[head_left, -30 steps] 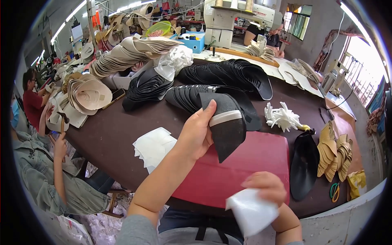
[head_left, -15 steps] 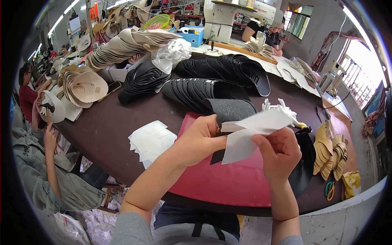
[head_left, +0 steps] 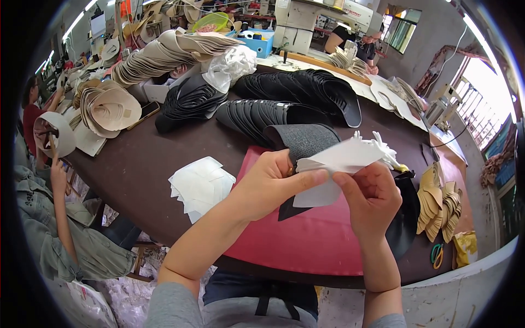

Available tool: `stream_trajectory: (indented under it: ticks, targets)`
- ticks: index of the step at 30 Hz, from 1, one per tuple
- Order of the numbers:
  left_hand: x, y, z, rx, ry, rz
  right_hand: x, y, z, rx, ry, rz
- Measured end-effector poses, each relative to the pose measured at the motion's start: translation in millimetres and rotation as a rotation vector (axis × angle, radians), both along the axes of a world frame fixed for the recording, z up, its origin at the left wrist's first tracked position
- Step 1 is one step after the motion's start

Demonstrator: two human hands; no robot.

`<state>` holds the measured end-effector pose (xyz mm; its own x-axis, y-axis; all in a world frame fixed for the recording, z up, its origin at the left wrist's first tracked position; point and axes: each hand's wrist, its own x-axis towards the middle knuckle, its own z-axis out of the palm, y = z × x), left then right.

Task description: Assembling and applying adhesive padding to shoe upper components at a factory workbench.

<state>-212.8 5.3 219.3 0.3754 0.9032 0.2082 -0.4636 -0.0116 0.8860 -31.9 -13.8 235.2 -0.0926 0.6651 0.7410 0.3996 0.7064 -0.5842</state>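
Note:
In front of my body, my left hand (head_left: 273,177) is closed, its thumb pressing on white thin sheet pieces (head_left: 322,195). A curved dark grey textured piece (head_left: 309,140) runs behind those fingers, and its black lower corner shows under the white pieces. My right hand (head_left: 373,191) pinches the same white pieces between thumb and bent fingers, close to the left thumb. One white flap points up to the right. Below both hands lies a red sheet (head_left: 290,246). A fanned pile of similar white pieces (head_left: 202,186) rests to the left of my left forearm.
Stacked black curved pieces (head_left: 298,95) lie beyond my hands on the brown table (head_left: 131,169). Right of me are tan pieces (head_left: 432,205), scissors (head_left: 436,256) and white gloves (head_left: 385,150). At left, a person's hand (head_left: 57,175) holds a hammer.
My left thumb has moved right onto the white pieces, close to my right thumb. The separated white flaps have come closer together. At left, the other person's hammer hand has shifted slightly.

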Motion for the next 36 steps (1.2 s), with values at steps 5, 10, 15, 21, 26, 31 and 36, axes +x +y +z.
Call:
stream_trajectory:
  ticks: [5,10,15,21,26,31,36]
  targets:
    - [-2.2,-5.9,-2.1,0.034,0.121,0.111,-11.6,4.8,24.7,0.092,-0.053,-0.003]
    - [-2.5,-14.0,-6.4,0.111,0.313,0.123,-2.0,21.0,62.1,0.014,-0.296,0.188]
    - [-2.0,-10.5,-7.5,0.156,0.436,0.095,5.2,26.2,72.3,-0.137,-0.620,0.301]
    - [1.5,-4.7,-13.1,0.114,0.428,0.009,5.7,32.4,59.5,-0.155,-0.629,0.262]
    - [4.6,-0.1,-13.3,0.047,0.461,-0.069,12.4,36.2,55.0,-0.209,-0.670,0.279]
    - [11.1,4.2,-18.5,-0.007,0.364,-0.018,3.2,42.7,27.6,0.162,-0.498,0.024]
    - [9.1,-1.3,-8.1,-0.075,0.301,0.128,38.2,36.4,11.6,-0.522,0.109,0.163]
